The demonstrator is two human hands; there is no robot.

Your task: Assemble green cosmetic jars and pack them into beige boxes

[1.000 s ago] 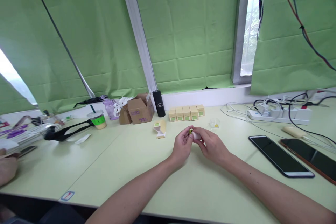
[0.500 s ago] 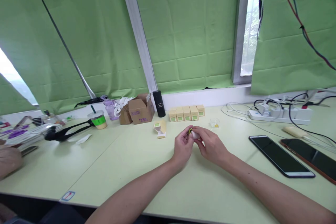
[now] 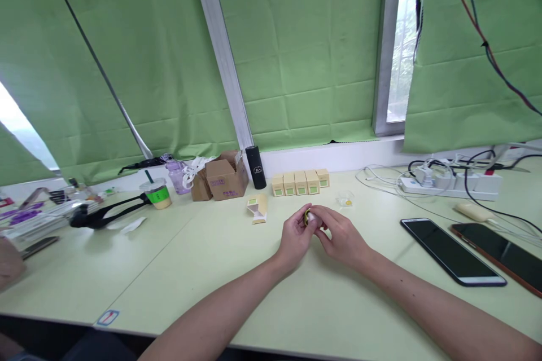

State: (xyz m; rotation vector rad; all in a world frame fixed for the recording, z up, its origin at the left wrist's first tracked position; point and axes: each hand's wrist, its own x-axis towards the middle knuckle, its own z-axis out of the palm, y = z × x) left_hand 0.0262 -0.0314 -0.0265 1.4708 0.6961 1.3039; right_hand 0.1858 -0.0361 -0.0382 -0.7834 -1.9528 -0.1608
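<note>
My left hand (image 3: 295,238) and my right hand (image 3: 344,235) meet above the table. Between their fingertips is a small round thing with a yellow-green and dark rim (image 3: 306,217) and a white part; the fingers cover much of it, so its kind is unclear. Both hands are closed on it. Beyond my left hand lies an opened small cream box (image 3: 258,210) with a green label. Several matching boxes (image 3: 301,184) stand in a row behind. A small clear plastic piece (image 3: 346,200) with a yellow spot rests beyond my right hand.
Two phones (image 3: 451,251) lie at right, near a power strip (image 3: 453,187) with tangled cables. A black bottle (image 3: 256,168), a cardboard box (image 3: 226,179) and a drink cup (image 3: 157,194) stand along the back. Another person's hand (image 3: 9,265) is at far left.
The small round thing has turned between my fingers, and more of its rim shows. At far left the other person's hand has shifted left, uncovering more of a phone there.
</note>
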